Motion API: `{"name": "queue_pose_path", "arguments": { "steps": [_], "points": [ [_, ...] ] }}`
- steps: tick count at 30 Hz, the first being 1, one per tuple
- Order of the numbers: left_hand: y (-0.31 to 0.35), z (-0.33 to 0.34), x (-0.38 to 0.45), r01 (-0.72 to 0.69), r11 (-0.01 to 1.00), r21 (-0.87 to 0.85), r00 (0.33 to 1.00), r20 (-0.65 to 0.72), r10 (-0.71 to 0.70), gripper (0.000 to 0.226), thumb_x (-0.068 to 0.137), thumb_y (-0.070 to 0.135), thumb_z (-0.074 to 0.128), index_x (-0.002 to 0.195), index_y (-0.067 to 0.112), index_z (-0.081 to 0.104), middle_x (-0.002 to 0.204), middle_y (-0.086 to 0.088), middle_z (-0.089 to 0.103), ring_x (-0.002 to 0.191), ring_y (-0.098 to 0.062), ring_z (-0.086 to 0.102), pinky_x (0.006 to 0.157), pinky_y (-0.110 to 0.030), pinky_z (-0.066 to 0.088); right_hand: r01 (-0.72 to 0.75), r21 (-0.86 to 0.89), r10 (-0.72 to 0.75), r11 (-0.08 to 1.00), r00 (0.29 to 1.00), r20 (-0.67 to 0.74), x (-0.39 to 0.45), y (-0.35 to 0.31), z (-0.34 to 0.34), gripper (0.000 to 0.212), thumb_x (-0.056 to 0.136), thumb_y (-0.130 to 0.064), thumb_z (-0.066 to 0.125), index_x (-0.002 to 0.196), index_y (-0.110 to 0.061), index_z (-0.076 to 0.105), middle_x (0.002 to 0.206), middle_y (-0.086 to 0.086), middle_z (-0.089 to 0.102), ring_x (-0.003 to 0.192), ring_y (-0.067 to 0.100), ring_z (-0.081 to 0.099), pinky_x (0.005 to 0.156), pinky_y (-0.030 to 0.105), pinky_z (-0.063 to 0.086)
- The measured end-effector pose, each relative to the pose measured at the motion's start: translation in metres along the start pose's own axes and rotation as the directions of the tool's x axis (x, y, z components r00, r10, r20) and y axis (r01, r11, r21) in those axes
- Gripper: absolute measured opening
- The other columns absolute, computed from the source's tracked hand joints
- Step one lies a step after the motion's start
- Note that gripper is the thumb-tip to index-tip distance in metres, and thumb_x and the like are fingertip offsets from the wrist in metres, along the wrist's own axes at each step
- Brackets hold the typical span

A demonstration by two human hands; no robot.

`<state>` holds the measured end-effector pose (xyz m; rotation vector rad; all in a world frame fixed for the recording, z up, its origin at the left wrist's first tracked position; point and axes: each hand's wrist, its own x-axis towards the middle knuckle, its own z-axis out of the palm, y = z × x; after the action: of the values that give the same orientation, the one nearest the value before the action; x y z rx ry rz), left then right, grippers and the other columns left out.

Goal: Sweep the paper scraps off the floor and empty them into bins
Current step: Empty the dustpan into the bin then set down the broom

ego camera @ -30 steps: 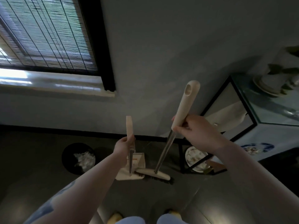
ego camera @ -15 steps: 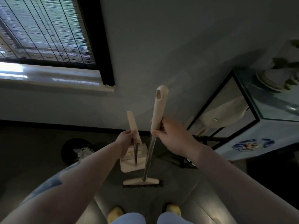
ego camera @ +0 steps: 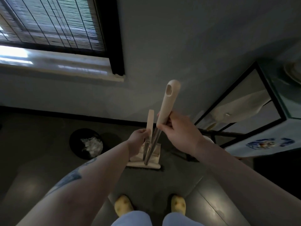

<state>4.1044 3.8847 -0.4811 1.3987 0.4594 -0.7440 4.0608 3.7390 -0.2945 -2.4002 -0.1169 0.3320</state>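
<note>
Scraps [ego camera: 92, 145], a white crumpled heap, lie in the round black bin [ego camera: 74, 145] on the floor at about ten o'clock from the feet. Broom [ego camera: 167, 103] and dustpan [ego camera: 155, 154] stand together at twelve o'clock, the brush head [ego camera: 143, 165] on the floor just in front of the pan's pale tray. The right hand [ego camera: 180, 132] grips the broom's cream handle, fingers curled round it; the left hand [ego camera: 138, 140] holds the dustpan's flat handle [ego camera: 149, 123], fingers wrapped on it. The two shafts cross close together. No loose scraps show on the dark floor [ego camera: 40, 176] nearby, so the sweeping looks nearly done. To finish well, keep both shafts upright and parted, and carry the pan level so nothing spills. At two o'clock a black-framed glass desk [ego camera: 267, 88] stands well apart.
</note>
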Motion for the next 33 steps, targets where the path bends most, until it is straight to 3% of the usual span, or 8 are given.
{"name": "queue_pose_path", "arguments": {
  "steps": [6,14,18,21,26,28,30,33],
  "points": [
    [0.003,0.008,0.005,0.014,0.998,-0.06,1.0,0.0,-0.014,0.033,0.102,0.028,0.051,0.124,0.006,0.062,0.107,-0.012,0.066,0.092,-0.022,0.061,0.086,-0.038,0.048,-0.012,-0.051,0.013,0.999,1.0,0.017,0.001,0.003,0.001,0.034,0.097,-0.025,0.056,0.129,-0.019,0.048,0.104,-0.002,0.066,0.095,0.011,0.064,0.085,0.027,0.052],
    [-0.002,0.018,0.012,0.064,0.987,-0.146,0.998,0.027,-0.061,0.04,0.099,0.03,0.057,0.131,0.008,0.059,0.124,-0.016,0.065,0.114,-0.031,0.063,0.103,-0.048,0.048,-0.047,-0.033,0.047,0.998,0.999,-0.002,0.0,0.017,-0.002,0.037,0.095,-0.025,0.058,0.131,-0.021,0.048,0.102,-0.003,0.067,0.096,0.011,0.064,0.089,0.031,0.052],
    [0.001,0.024,0.012,0.039,0.987,-0.155,0.999,-0.005,-0.04,0.038,0.101,0.027,0.054,0.133,0.006,0.056,0.121,-0.014,0.064,0.11,-0.026,0.063,0.082,-0.035,0.052,-0.087,-0.022,0.087,0.996,0.996,0.01,-0.005,0.023,0.002,0.03,0.096,-0.024,0.057,0.125,-0.023,0.049,0.1,-0.004,0.065,0.095,0.01,0.062,0.086,0.027,0.05],
    [0.001,0.028,0.01,0.056,0.984,-0.167,0.998,-0.017,-0.06,0.041,0.102,0.028,0.054,0.137,0.007,0.054,0.125,-0.014,0.063,0.114,-0.028,0.061,0.092,-0.04,0.052,-0.115,-0.003,0.115,0.993,0.993,0.019,-0.006,0.026,0.006,0.031,0.096,-0.024,0.056,0.126,-0.022,0.049,0.099,-0.006,0.064,0.093,0.008,0.062,0.082,0.023,0.047],
    [0.0,0.028,0.008,0.061,0.976,-0.208,0.998,-0.006,-0.063,0.041,0.102,0.025,0.053,0.139,0.007,0.053,0.127,-0.015,0.062,0.116,-0.029,0.06,0.085,-0.036,0.052,-0.118,0.003,0.118,0.993,0.993,0.016,-0.003,0.031,0.006,0.027,0.096,-0.025,0.057,0.122,-0.022,0.051,0.098,-0.005,0.066,0.092,0.009,0.064,0.085,0.029,0.052],
    [0.001,0.03,0.007,0.064,0.977,-0.206,0.998,0.007,-0.064,0.038,0.103,0.024,0.051,0.137,0.006,0.055,0.12,-0.014,0.065,0.106,-0.025,0.063,0.084,-0.036,0.054,-0.097,-0.002,0.097,0.995,0.994,0.042,-0.004,0.03,0.009,0.029,0.096,-0.025,0.057,0.124,-0.023,0.05,0.1,-0.005,0.066,0.093,0.008,0.064,0.085,0.028,0.052],
    [0.003,0.037,0.001,0.045,0.984,-0.172,0.999,0.018,-0.042,0.034,0.104,0.024,0.048,0.13,0.005,0.059,0.103,-0.01,0.067,0.088,-0.019,0.063,0.07,-0.03,0.051,-0.085,0.003,0.085,0.996,0.995,0.059,-0.004,0.029,0.013,0.028,0.096,-0.025,0.057,0.123,-0.022,0.05,0.102,-0.004,0.067,0.094,0.009,0.064,0.086,0.03,0.053],
    [0.002,0.042,-0.003,0.035,0.99,-0.14,0.999,0.023,-0.032,0.031,0.105,0.024,0.047,0.126,0.005,0.06,0.105,-0.012,0.066,0.091,-0.021,0.062,0.071,-0.03,0.049,-0.076,0.023,0.075,0.997,0.997,0.024,0.001,0.031,0.009,0.032,0.095,-0.026,0.058,0.125,-0.019,0.051,0.103,-0.003,0.067,0.096,0.01,0.065,0.089,0.033,0.054]
  ]
}}
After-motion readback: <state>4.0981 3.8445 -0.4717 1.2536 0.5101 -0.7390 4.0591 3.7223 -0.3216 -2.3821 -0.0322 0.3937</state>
